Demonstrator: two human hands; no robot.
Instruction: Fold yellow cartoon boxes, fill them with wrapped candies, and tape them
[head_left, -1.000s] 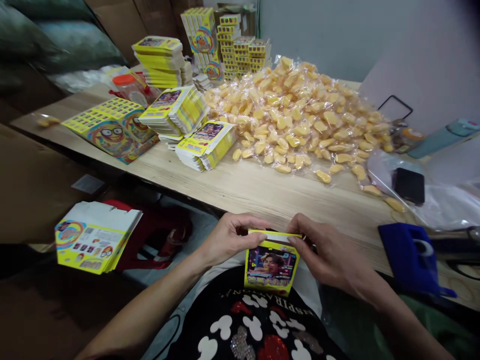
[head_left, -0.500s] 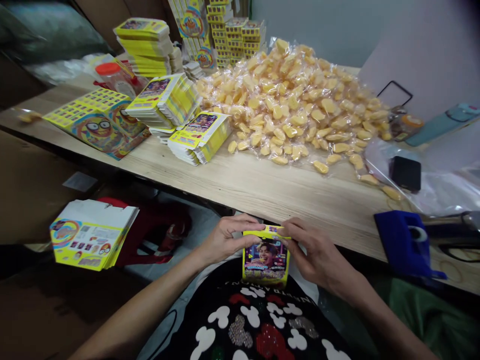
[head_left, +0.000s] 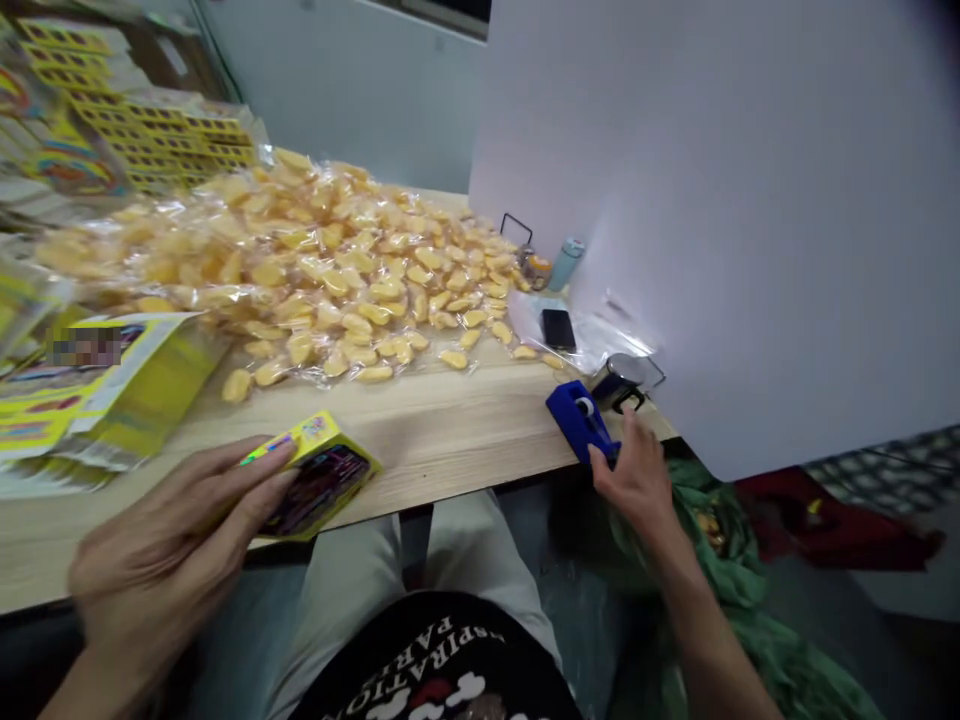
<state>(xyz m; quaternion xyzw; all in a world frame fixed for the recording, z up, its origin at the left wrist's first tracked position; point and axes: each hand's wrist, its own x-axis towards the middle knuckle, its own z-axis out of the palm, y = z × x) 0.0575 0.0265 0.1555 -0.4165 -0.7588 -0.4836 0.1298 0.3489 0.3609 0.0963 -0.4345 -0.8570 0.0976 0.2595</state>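
My left hand grips a small yellow box at its top edge, thumb on one side and fingers on the other. The box is tilted, its dark printed face toward me, over the table's front edge. My right hand is at the near end of a blue tape dispenser, fingers apart, with thumb and forefinger on either side of that end. Whether the fingertips touch tape there is too small to tell.
A heap of wrapped yellow pieces covers the back of the table. Flat printed cartons lie at the left. Behind the dispenser are a metal mug, a black phone and a light blue bottle. Green cloth hangs lower right.
The view has swung right. My right hand has let go of the yellow box and moved right to the tape dispenser. My left hand has kept the box and brought it above the table edge.
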